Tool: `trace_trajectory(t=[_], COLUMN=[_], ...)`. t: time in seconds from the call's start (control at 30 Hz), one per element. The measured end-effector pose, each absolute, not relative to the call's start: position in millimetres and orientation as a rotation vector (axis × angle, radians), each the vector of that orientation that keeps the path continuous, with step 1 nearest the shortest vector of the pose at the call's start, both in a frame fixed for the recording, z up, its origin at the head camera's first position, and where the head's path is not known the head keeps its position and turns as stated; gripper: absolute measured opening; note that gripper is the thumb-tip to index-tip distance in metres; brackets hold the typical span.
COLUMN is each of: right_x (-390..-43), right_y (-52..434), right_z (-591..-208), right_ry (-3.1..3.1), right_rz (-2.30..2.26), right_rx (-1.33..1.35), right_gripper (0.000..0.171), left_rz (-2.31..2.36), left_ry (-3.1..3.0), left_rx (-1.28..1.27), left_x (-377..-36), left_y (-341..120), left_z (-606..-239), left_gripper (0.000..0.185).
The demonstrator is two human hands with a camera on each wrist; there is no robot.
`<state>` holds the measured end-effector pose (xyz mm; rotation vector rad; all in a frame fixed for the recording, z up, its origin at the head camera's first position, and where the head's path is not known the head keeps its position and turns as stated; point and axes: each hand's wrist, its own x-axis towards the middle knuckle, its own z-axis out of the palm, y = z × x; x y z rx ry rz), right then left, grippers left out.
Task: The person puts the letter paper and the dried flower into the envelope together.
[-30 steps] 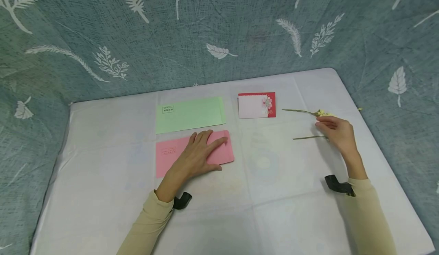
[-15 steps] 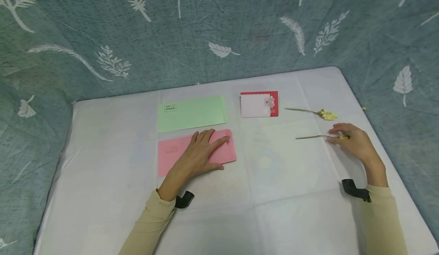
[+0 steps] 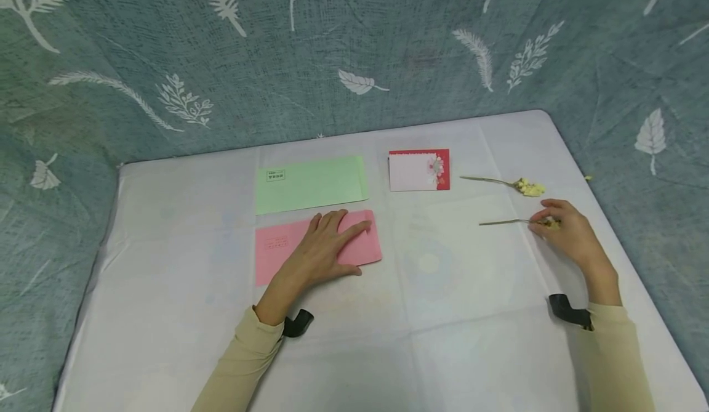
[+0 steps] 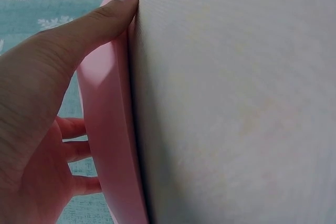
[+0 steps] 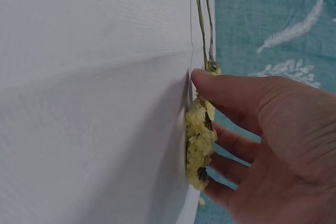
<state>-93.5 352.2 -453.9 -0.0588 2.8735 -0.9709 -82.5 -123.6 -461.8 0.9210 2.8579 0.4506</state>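
My left hand [image 3: 317,253] rests with spread fingers on a pink envelope [image 3: 361,247] lying flat on the table; in the left wrist view its thumb lies along the near edge of the envelope [image 4: 105,114]. On the right side, my right hand [image 3: 576,234] pinches the nearer dried flower [image 3: 501,222] by its stem just below the bloom. The right wrist view shows the thumb against that stem and the yellow flower head [image 5: 199,142] in front of the other fingers. A second yellow dried flower [image 3: 530,187] lies just beyond the hand.
Behind the pink envelope lies a light green envelope [image 3: 310,184]. A red and white floral card [image 3: 412,172] is at the back, between the envelopes and flowers. A green leaf-patterned cloth [image 3: 388,48] hangs along the white table's back edge [image 3: 194,156].
My right hand has come from the farther flower toward the nearer one, and its thumb and fingers have closed on the stem. The left hand has stayed on the pink envelope.
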Motion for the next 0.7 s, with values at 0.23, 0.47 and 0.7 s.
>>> trace_trajectory(t=[0.23, 0.47, 0.7], right_x=[-93.3, -92.7, -96.1], right_y=[348.5, 341.7, 321.0], right_z=[-454.2, -448.1, -443.1], right_ry=[2.910, 2.980, 3.042], right_rz=[-0.928, -0.933, -0.958], right_rx=[-0.022, -0.017, -0.166], right_gripper=[0.022, 0.026, 0.016], left_rz=[0.444, 0.439, 0.434], left_ry=[2.863, 2.852, 2.860], left_rx=[0.914, 0.911, 0.923], left_x=[-81.3, -81.6, -82.5], left_y=[-123.2, -122.5, -123.2], left_z=[-462.1, -462.3, -464.3], left_gripper=[0.088, 0.088, 0.088])
